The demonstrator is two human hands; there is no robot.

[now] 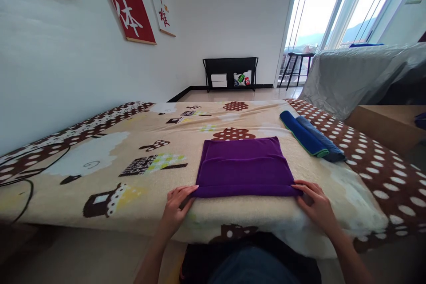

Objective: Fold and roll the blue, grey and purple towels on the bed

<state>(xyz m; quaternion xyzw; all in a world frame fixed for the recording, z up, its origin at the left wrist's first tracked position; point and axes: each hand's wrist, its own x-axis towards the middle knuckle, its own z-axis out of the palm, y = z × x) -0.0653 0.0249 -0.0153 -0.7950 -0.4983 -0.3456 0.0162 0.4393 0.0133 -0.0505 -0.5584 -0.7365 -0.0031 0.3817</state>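
Observation:
A purple towel [244, 166] lies folded flat on a patterned blanket [133, 151] near the bed's front edge. My left hand [178, 206] pinches the towel's near left corner. My right hand [314, 204] grips the near right corner. Both hands rest on the blanket at the fold's lower edge.
Two rolled towels, a blue one [301, 133] and a dark grey-blue one [322, 142], lie at the right of the bed. A grey-covered piece of furniture [359, 75] and a wooden box [386, 124] stand to the right. A black rack [231, 73] stands against the far wall.

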